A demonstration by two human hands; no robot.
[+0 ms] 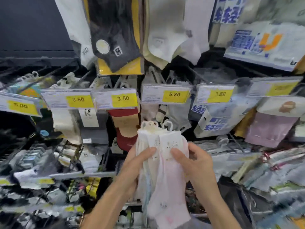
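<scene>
Store racks [71,175] behind: left hand [137,164] and right hand [196,162] grip a soft pink-and-cream sock bundle [165,182]; probably sorting, so thumb pairs apart gently.

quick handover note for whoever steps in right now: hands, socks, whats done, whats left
Left hand: grips the sock bundle from its left side, thumb on the front.
Right hand: grips the bundle's right side, thumb on the paper label.
Bundle: pale pink and white socks, held upright in front of the rack, hooks on top, below the 5.80 tag. It hangs on no peg.
Done: bundle in hand, off the rack.
Left: probably to sort the pairs and hang them on a peg; which peg cannot be told.
</scene>
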